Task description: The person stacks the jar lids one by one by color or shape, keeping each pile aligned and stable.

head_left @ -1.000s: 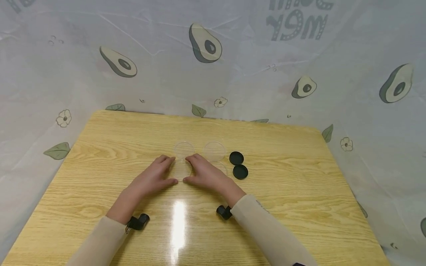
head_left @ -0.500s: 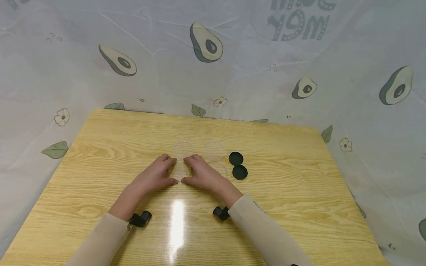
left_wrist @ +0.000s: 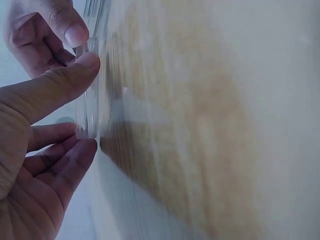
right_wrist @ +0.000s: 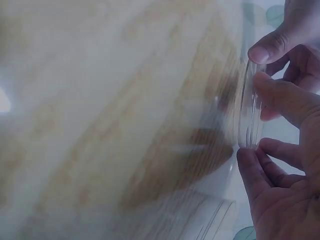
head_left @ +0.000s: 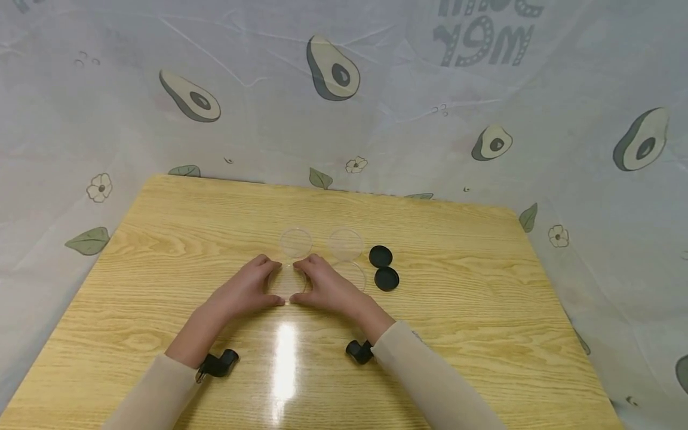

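Note:
Both hands grip a clear round petri dish from opposite sides. The left hand holds its left rim between thumb and fingers. On the right rim, the right hand does the same, and the thumbs nearly meet at the near side. In the left wrist view the dish is edge-on, close over the table, with layered rim lines. The right wrist view shows the same dish with both thumbs on its edge. Whether it touches the table I cannot tell.
Behind the held dish lie a clear round dish and another clear dish. A third clear dish is partly behind the right hand. Farther right are two round black shallow caps on the wooden table.
Both hands have shifted slightly toward the person with the petri dish between them, so it sits farther from the clear dish behind it. The other dishes and black caps stay put.

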Available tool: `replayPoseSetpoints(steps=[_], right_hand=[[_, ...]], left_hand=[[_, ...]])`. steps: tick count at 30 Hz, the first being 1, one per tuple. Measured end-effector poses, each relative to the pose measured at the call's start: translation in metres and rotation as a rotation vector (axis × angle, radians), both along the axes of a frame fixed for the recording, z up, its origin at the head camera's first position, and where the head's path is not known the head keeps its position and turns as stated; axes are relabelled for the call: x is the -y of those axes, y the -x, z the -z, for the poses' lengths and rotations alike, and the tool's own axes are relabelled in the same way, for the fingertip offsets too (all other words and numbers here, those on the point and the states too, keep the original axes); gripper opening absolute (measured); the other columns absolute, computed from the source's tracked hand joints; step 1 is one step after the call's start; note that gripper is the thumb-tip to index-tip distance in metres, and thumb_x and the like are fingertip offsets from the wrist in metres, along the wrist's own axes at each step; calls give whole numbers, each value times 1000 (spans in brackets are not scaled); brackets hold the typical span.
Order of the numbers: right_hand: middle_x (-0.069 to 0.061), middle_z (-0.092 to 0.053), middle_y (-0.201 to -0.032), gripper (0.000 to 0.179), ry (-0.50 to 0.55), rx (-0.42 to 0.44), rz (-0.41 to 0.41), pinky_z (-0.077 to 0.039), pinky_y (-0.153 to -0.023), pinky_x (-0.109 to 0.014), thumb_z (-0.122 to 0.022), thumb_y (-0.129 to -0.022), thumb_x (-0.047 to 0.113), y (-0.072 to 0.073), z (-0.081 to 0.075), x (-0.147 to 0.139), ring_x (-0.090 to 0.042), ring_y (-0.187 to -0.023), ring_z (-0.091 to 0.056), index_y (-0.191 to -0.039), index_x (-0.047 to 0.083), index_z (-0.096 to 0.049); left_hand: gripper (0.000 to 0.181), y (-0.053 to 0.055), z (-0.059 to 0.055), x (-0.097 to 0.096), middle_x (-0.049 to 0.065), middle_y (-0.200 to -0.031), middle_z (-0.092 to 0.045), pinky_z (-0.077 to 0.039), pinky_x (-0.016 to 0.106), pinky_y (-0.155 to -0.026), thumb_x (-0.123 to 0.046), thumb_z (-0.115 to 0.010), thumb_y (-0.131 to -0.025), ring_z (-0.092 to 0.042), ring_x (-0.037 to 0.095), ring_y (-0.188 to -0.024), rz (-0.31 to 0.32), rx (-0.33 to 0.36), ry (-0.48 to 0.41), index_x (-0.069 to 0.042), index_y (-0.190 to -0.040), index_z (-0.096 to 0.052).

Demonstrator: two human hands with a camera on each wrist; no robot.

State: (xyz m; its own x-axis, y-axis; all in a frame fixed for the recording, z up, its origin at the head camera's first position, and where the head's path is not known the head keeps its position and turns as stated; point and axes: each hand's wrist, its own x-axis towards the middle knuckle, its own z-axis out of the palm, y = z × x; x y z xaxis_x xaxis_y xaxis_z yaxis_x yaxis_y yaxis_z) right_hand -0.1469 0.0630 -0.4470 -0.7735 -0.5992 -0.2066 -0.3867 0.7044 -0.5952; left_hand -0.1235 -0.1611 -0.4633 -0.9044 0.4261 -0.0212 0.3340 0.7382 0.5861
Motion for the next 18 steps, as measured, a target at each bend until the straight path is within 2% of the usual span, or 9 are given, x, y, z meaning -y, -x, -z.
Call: replayPoseSetpoints(steps=[11,18], right_hand=[[-11,-55,-140,73,50,-15,2,-51,-109,-36,-82,-92,32,-25,-4,-1,-21,-127,-56,-151,3,-51],[-10,-55,-139,73,42,14,12,-50,-111,-36,-84,-90,33,-36,-2,0,-20,-129,-54,-150,4,-53]], left_hand=[[71,-28,-6,3,15,-122,-63,-56,48,-98,-23,-92,-80,-64,27,-109,3,-41,-19,8,-137,-61],[70,-40,-4,3,13,-121,-63,-56,43,-90,-23,-92,-81,-62,21,-103,12,-38,-10,7,-136,-61]])
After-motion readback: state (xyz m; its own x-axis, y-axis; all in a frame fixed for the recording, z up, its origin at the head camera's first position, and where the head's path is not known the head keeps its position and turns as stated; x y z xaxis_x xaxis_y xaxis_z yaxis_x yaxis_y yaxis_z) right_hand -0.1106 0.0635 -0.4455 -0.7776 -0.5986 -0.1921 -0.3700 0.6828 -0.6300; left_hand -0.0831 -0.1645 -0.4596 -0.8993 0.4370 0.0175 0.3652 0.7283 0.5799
